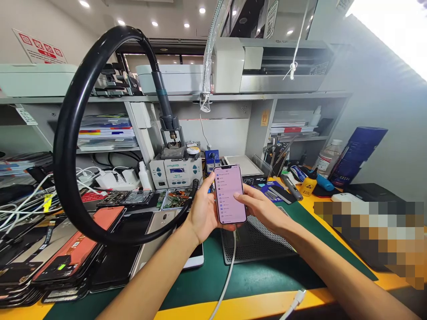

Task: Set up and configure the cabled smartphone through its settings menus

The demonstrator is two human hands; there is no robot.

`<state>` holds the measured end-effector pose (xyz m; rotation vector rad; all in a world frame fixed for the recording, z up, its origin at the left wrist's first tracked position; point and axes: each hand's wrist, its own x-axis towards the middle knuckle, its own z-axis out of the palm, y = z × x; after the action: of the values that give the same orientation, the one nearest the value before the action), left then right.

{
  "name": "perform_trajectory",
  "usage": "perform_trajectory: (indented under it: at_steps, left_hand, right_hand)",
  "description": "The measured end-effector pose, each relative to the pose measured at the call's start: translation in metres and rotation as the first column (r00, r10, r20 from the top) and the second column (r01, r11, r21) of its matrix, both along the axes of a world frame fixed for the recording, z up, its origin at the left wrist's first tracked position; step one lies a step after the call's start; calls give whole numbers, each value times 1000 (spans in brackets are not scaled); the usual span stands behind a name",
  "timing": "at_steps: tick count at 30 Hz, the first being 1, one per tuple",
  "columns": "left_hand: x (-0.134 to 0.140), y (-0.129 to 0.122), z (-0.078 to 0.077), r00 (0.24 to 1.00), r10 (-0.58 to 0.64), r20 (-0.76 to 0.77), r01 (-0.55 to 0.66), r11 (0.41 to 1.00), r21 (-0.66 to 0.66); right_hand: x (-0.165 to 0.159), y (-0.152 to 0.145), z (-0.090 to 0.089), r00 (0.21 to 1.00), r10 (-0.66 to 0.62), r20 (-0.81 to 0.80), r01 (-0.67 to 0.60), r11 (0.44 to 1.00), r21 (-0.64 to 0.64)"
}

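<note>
In the middle of the head view, a smartphone [231, 191] is tilted up toward me, its lit screen showing a list of menu lines with small icons. My left hand [204, 205] is wrapped around its left side, with fingertips showing under the lower edge. From the right, my right hand [258, 203] grips the phone's side, and one digit lies on the screen; its other fingers are partly hidden. A white cable [230, 271] runs up to the phone's bottom edge. Behind and below the phone lies a dark perforated mat [256, 244].
A thick black hose [65, 133] loops over the left side from a soldering station [175, 171]. Stacked phone parts [76, 249] crowd the left bench. At right stand a yellow bottle [308, 186] and clear bottle [328, 158]. A loose cable plug [298, 298] lies at the front edge.
</note>
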<state>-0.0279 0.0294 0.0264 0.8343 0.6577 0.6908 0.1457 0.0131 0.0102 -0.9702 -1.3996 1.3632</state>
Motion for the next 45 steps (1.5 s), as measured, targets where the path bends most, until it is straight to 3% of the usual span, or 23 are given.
perform_trajectory:
  at_steps: [5, 15, 40, 45]
  left_hand:
    - [-1, 1, 0, 1000, 22, 5, -22, 999, -27]
    - [0, 0, 0, 999, 43, -19, -44, 999, -24]
    - [1, -4, 4, 999, 30, 10, -31, 999, 33]
    - [1, -4, 4, 1000, 18, 15, -18, 999, 32]
  right_hand:
    - [3, 1, -1, 998, 41, 50, -47, 992, 117]
    - [4, 4, -8, 995, 30, 99, -47, 985, 167]
    - [3, 0, 2, 999, -18, 28, 16, 997, 78]
    - [3, -2, 6, 997, 7, -74, -9, 1000, -23]
